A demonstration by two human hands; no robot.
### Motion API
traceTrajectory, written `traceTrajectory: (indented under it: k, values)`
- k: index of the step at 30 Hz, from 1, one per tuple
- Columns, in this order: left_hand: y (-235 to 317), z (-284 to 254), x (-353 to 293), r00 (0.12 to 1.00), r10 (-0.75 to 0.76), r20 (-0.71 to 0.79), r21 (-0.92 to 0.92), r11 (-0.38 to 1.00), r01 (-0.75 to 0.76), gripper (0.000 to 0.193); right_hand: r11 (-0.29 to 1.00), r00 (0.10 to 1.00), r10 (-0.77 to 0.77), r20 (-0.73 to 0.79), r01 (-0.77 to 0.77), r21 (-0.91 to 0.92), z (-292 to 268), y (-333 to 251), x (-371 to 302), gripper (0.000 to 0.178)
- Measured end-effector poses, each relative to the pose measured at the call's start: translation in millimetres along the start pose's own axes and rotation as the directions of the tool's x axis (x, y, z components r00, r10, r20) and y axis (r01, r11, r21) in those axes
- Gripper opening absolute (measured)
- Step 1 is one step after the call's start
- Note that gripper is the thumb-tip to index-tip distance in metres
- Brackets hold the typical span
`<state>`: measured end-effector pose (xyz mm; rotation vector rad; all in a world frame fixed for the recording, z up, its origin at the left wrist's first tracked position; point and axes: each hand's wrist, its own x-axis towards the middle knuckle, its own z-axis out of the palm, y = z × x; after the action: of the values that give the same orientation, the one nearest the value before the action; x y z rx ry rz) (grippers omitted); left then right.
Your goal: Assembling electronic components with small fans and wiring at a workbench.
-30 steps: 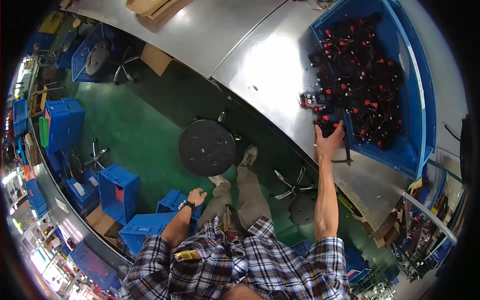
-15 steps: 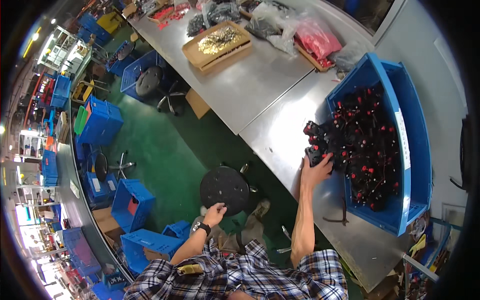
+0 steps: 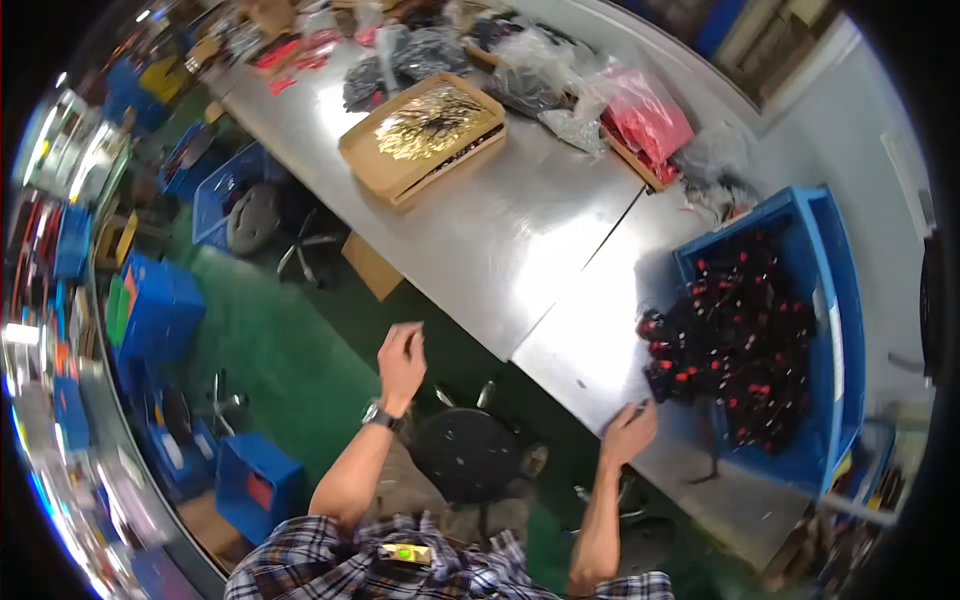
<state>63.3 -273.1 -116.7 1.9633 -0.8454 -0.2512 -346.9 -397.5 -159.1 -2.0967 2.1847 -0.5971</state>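
Note:
My left hand [image 3: 402,362], with a dark watch at the wrist, is raised over the floor beyond the round black stool [image 3: 466,455]. Its fingers are loosely bent, a gap shows beside the thumb, and I see nothing in it. My right hand [image 3: 630,434] hovers at the near edge of the metal table [image 3: 535,235], loosely open and a little blurred, apart from the parts. Closest to it is a heap of black parts with red tips [image 3: 735,345]. They spill from a blue crate [image 3: 828,330] lying tipped with its mouth toward the table.
Farther along the table is a cardboard tray [image 3: 365,165] of shiny gold pieces. Bags of dark parts [image 3: 430,52] and a bag of pink-red parts [image 3: 645,115] lie along the back. Blue crates [image 3: 262,485] and a swivel chair [image 3: 255,220] stand on the green floor.
My right hand has come away from the black parts to the table's near edge. My left hand has risen forward from beside the stool. The view has shifted and turned.

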Motion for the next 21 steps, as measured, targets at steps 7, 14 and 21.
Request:
traceTrajectory:
  k: [7,14,21]
  values:
    - [-31,56,140,0.849,0.329,0.413,0.005,0.932,-0.363,0.017,0.933,0.966,0.256,-0.024,-0.254,-0.256,11,-58,18,0.048]
    - [-48,79,164,0.855,0.413,0.314,-0.139,0.911,-0.388,0.016,0.977,0.956,0.147,-0.255,-0.180,-0.113,23,-43,4,0.045]
    - [-33,77,169,0.853,0.377,0.360,0.048,0.906,-0.421,0.019,0.930,0.953,0.250,-0.173,-0.285,-0.231,24,-53,16,0.048]
